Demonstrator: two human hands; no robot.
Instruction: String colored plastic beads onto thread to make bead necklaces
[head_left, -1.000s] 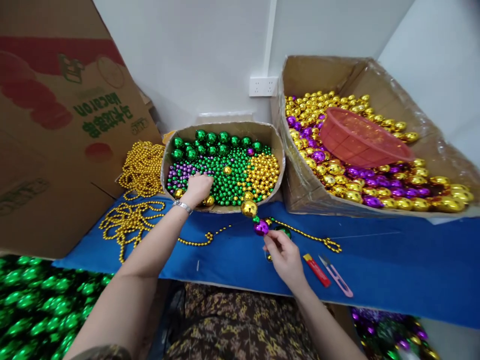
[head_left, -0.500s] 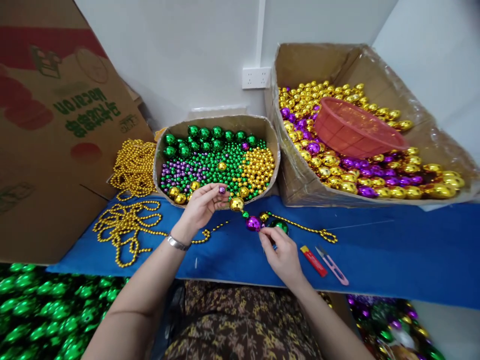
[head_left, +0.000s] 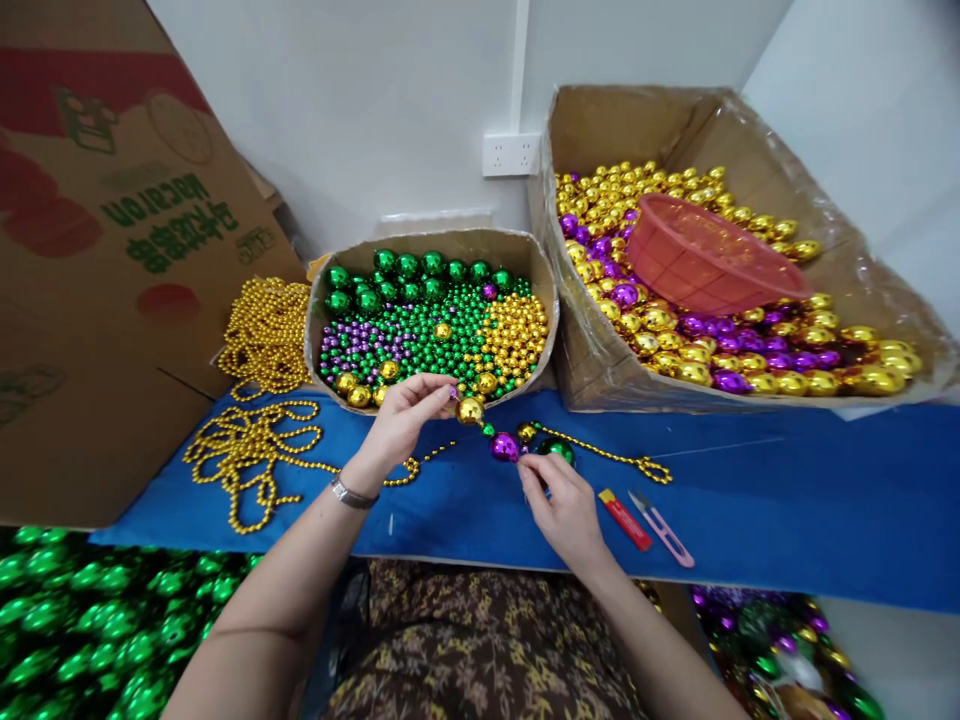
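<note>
My left hand (head_left: 405,418) pinches a small purple bead (head_left: 452,393) between thumb and fingertips. Beside it, in a row, come a large gold bead (head_left: 470,410), a small green bead (head_left: 489,430) and a large purple bead (head_left: 505,447). At the other end of this row my right hand (head_left: 561,498) is closed on the bead string, whose thread is too fine to make out. Just behind the right fingers lie a large green bead (head_left: 557,450) and a gold bead (head_left: 527,432). A thin gold bead chain (head_left: 607,453) trails off to the right.
A cardboard box (head_left: 430,240) behind my hands holds green, purple and gold beads. The larger box (head_left: 559,330) on the right contains gold and purple beads and a red basket (head_left: 712,265). Pink thread snips (head_left: 664,530), a red-and-yellow packet (head_left: 625,520) and gold bead chains (head_left: 255,455) lie on the blue table.
The small purple bead has shifted slightly right and down, closer to the large gold bead, as my left fingers turned. My right hand has stayed almost still.
</note>
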